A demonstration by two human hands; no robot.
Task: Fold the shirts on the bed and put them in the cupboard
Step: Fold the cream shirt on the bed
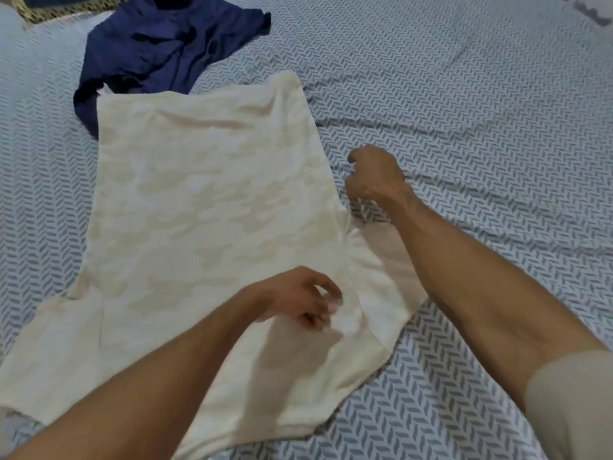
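Progress is early, I judge. Cream shirt lies flat on the bed, no fold visible. Left hand hovers near its right shoulder, fingers loosely curled, grasping nothing. Right hand pinches the right side edge. Blue shirt lies crumpled, far left. Cupboard is not in view.

One view only, worn on the head, looking forward and steeply down onto the bed from close above; both forearms reach in from the bottom edge, and wide-angle bending curves the sheet pattern at the frame's edges
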